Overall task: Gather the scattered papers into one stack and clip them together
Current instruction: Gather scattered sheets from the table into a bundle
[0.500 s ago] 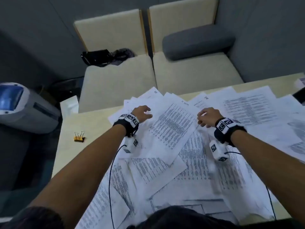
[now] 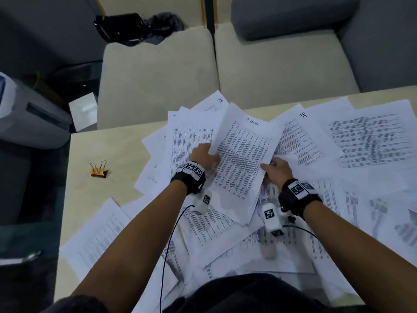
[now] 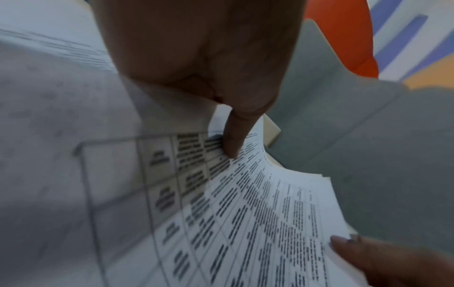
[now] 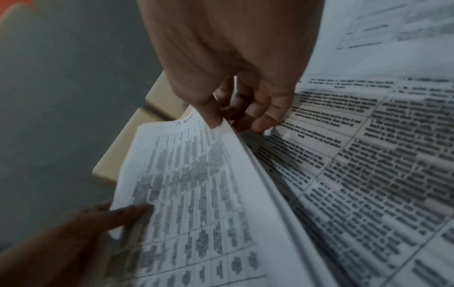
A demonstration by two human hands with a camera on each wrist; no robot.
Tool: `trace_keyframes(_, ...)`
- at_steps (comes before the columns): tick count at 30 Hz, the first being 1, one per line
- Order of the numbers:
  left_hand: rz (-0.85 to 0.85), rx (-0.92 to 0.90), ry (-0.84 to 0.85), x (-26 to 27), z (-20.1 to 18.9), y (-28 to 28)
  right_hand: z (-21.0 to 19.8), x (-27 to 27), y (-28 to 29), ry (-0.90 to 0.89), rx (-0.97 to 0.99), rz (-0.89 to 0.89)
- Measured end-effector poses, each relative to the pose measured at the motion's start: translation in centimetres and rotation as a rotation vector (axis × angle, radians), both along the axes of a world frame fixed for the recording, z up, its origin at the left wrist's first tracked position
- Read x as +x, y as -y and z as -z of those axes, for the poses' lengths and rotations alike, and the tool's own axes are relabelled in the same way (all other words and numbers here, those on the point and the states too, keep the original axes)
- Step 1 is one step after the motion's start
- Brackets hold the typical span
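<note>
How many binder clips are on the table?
1. The binder clip lies on the bare table, left of the papers and apart from them. More could be hidden under the sheets.

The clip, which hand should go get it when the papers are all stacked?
Probably the left hand. The clip lies on the bare table out to its left, beside the papers. The right hand would have to cross over them. Both hands grip papers now.
</note>
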State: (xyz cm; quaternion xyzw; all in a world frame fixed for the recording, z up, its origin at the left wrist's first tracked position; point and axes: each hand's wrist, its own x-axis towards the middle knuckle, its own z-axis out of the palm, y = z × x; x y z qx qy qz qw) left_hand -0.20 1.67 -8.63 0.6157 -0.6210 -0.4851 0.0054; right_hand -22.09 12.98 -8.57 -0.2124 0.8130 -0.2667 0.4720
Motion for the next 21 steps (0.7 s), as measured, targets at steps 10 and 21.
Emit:
trace_keyframes(10,-0.269,0.045,-0.127,10.3,-2.5,-4.9,-1.0,1.5,-0.5,0.078,-0.107,-0.084)
trace_keyframes(21,-0.243,-0.072,0.229,14.8,0.1,-5.7,-1.5,7.2,2.6,-0.042,0.010,-0.229)
